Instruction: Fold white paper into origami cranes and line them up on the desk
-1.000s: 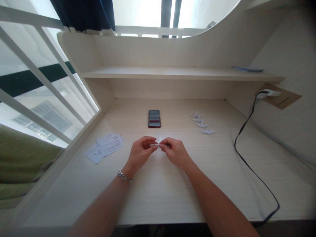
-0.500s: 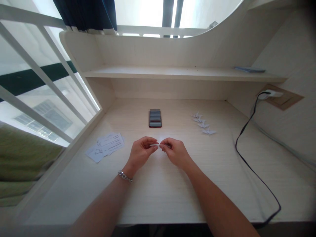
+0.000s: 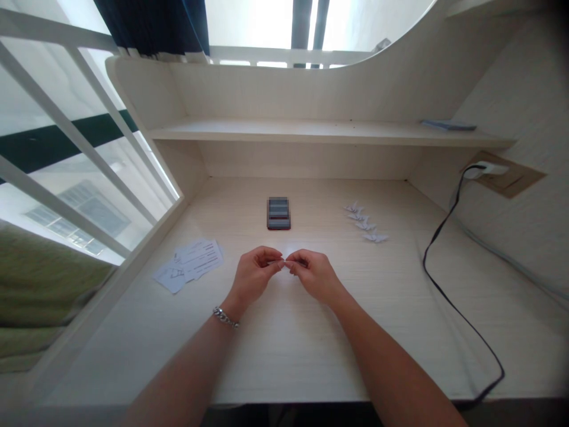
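Note:
Near the middle of the desk, my left hand (image 3: pixel 256 270) and my right hand (image 3: pixel 311 271) meet fingertip to fingertip. Both pinch a small piece of white paper (image 3: pixel 276 262), mostly covered by my fingers, so its folded shape is hard to make out. A silver chain bracelet (image 3: pixel 224 317) circles my left wrist. Beyond my right hand stands a row of several folded paper cranes (image 3: pixel 364 226). Left of my left hand lie a few overlapping paper sheets (image 3: pixel 189 264) with printed lines and a drawing.
A dark phone-like device (image 3: pixel 278 213), its face blurred, lies behind my hands on the pale desk (image 3: pixel 288 350). A black cable (image 3: pixel 438 287) runs from the wall socket (image 3: pixel 504 173) down the right side. Above is a shelf (image 3: pixel 311 131) with a thin flat item (image 3: pixel 448 125) on it.
My right fingertips have shifted slightly left, closer to my left ones, and less of the white paper shows between them. Everything on the desk stays in place.

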`<act>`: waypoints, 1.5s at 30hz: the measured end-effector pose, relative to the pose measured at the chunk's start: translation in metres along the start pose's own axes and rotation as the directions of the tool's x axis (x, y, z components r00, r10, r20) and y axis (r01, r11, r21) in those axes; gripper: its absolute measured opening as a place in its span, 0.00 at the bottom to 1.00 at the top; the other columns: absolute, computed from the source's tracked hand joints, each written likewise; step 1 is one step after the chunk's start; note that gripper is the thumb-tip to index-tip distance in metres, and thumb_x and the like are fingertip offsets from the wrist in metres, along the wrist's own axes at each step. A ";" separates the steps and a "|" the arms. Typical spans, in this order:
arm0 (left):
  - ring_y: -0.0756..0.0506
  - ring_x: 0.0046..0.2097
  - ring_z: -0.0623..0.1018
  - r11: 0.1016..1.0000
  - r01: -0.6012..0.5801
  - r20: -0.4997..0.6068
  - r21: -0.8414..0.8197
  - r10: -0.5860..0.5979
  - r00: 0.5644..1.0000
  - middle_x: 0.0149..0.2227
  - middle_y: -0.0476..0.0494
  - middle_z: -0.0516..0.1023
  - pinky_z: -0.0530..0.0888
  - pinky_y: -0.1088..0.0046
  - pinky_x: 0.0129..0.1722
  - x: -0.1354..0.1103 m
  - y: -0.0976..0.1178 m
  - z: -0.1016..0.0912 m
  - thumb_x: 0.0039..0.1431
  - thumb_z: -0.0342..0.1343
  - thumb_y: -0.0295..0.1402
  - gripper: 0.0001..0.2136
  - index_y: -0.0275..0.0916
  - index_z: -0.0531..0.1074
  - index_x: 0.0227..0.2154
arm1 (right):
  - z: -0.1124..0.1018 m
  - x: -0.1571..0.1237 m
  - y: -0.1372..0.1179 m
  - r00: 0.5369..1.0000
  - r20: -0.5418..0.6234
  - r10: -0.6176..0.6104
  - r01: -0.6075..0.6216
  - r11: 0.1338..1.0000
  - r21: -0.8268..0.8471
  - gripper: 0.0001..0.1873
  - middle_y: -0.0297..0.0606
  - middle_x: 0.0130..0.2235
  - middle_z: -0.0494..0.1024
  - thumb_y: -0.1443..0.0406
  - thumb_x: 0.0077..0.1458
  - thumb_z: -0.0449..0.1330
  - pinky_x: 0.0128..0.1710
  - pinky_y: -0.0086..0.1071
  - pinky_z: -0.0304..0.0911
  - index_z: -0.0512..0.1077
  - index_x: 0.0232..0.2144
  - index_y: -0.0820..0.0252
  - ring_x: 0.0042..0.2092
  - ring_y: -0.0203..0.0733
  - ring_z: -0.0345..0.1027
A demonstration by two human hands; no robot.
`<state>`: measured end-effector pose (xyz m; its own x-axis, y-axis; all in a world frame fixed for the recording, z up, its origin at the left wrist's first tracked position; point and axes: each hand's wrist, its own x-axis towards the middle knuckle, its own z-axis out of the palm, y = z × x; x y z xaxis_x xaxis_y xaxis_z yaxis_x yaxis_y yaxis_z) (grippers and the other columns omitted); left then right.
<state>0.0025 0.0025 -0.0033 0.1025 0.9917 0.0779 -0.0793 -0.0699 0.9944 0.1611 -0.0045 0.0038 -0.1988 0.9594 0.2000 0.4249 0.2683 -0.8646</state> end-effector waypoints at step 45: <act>0.49 0.32 0.75 0.985 -0.097 0.052 0.145 0.091 0.995 0.30 0.46 0.75 0.72 0.74 0.33 -0.002 -0.003 0.000 0.46 0.59 0.31 0.07 0.35 0.70 0.29 | -0.005 -0.002 -0.002 0.996 0.029 -0.084 0.087 0.988 -0.131 0.07 0.35 0.28 0.74 0.66 0.52 0.53 0.30 0.27 0.57 0.70 0.28 0.60 0.30 0.34 0.65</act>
<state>0.0023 0.0006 -0.0059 0.1463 0.9743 0.1712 0.0555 -0.1809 0.9819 0.1646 -0.0064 0.0078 -0.2594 0.9307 0.2580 0.5181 0.3595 -0.7761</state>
